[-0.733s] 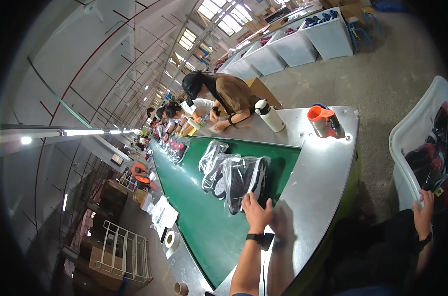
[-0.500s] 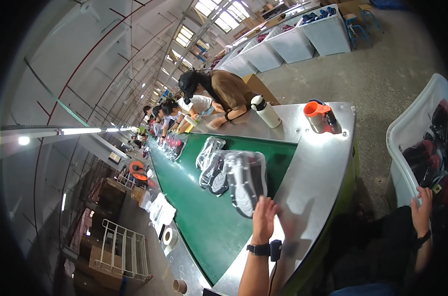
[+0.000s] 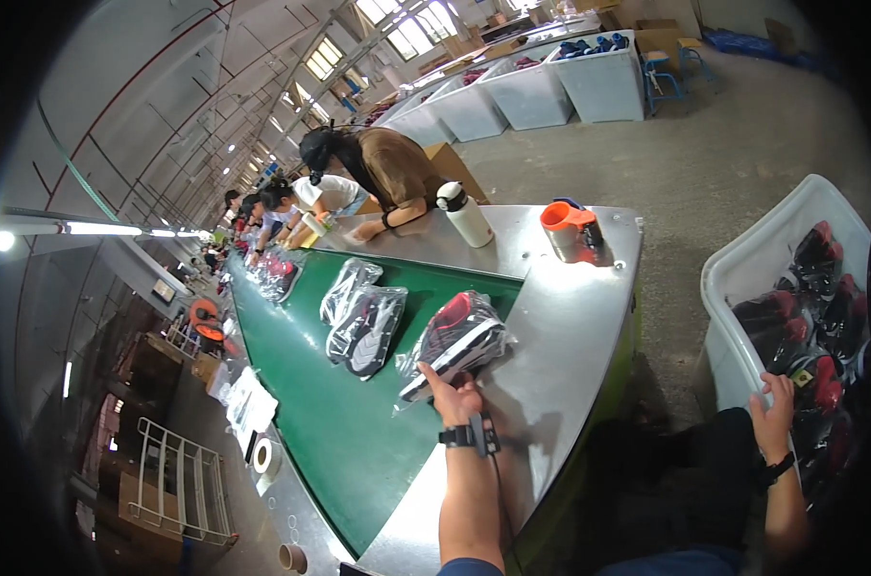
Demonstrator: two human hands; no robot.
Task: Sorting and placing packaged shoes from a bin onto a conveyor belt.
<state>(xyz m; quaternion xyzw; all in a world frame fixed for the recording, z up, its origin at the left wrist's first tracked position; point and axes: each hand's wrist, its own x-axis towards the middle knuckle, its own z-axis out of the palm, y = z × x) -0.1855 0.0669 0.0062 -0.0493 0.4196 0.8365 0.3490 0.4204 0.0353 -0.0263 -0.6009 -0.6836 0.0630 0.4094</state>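
My left hand [image 3: 457, 399] grips the near end of a clear plastic bag holding a red, black and white shoe [image 3: 454, 342], which lies at the edge of the green conveyor belt [image 3: 330, 432]. Two more bagged shoes [image 3: 363, 326] lie on the belt just beyond it. My right hand [image 3: 773, 415] rests on the rim of a white bin [image 3: 742, 278] at my right, filled with red and black shoes [image 3: 810, 317]; it holds nothing that I can see.
A white bottle [image 3: 466, 215] and an orange jug [image 3: 570, 230] stand on the metal table end [image 3: 560, 326]. Several people work along the far side of the belt [image 3: 378, 173]. Tape rolls [image 3: 262, 456] lie on the left rail. White bins [image 3: 550, 86] stand far back.
The bagged shoe has come toward me along the belt with my left hand on it. My right hand has stayed by the white bin.
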